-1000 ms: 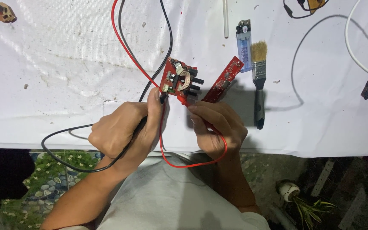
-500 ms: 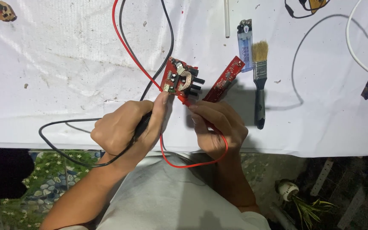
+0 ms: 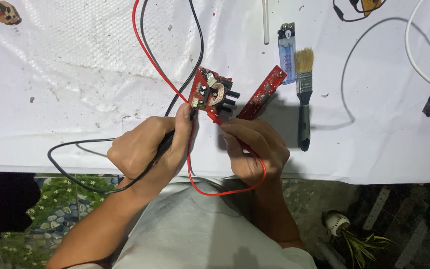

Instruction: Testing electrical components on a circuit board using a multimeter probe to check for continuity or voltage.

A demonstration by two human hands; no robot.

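Little has moved since the earlier frames: both hands remain at the small red circuit board [image 3: 211, 94], the slack of the black lead [image 3: 75, 144] at the table edge having shifted slightly. The left hand [image 3: 148, 149] is closed around the black probe [image 3: 167, 142], its tip set at the board's lower left corner. The right hand [image 3: 255, 149] is clamped on the red probe [image 3: 216, 118], fingertips pinched together, the tip meeting the board's lower edge. The board lies tilted on the white table cover [image 3: 75, 74], just above the hands; it is red, carrying a copper-wound coil, small cylindrical parts and black components projecting from its right side. The red lead [image 3: 148, 55] runs up off the top edge and loops below the right wrist. A long narrow red board [image 3: 264, 92] lies just beside the right hand, with a blue lighter [image 3: 287, 52] and a paintbrush [image 3: 302, 94] further right
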